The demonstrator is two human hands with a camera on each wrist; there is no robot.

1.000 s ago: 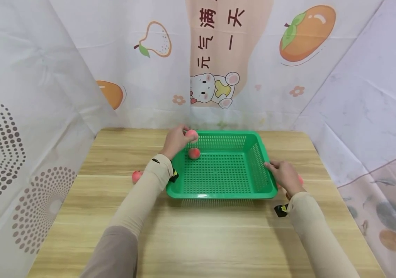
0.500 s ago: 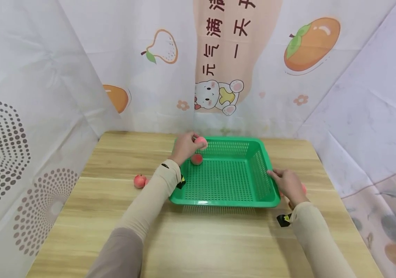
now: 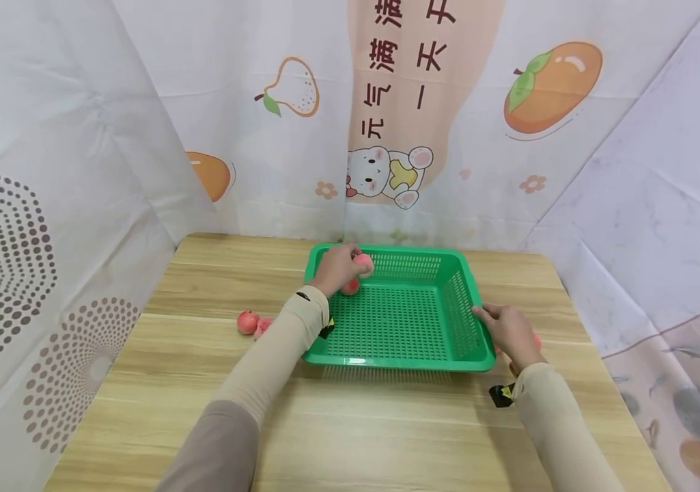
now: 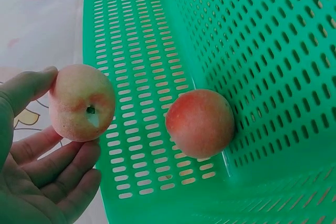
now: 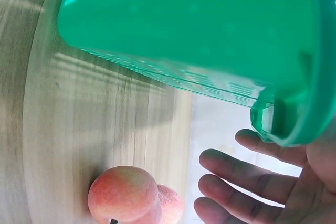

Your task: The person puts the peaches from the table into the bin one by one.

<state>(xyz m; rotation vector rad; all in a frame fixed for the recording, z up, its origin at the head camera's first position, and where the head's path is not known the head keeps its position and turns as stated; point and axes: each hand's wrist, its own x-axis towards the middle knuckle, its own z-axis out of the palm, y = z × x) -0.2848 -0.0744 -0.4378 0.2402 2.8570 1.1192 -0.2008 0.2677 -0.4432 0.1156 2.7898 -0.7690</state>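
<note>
A green perforated basket [image 3: 442, 270] sits mid-table. My left hand [image 3: 339, 265] holds a pink peach [image 3: 364, 264] over the basket's far left corner. In the left wrist view the thumb and fingers pinch that peach [image 4: 82, 109]. A second peach [image 4: 200, 123] lies in the basket corner [image 4: 262, 51], just below the held one. It shows partly under my hand [image 3: 350, 288] in the head view. My right hand [image 3: 505, 326] rests on the basket's right rim [image 5: 294, 129], fingers [image 5: 231, 166] loosely extended outside it.
Two peaches [image 3: 248, 321] [image 3: 262, 326] lie on the wooden table [image 3: 386, 424] left of the basket. Two more [image 5: 123, 195] [image 5: 170, 205] lie right of it, mostly hidden behind my right hand in the head view. Printed cloth walls enclose the table on three sides.
My left hand has carried its peach from the basket's far left rim inward, over the peach lying inside. The right hand stays on the right rim. The head view shifted.
</note>
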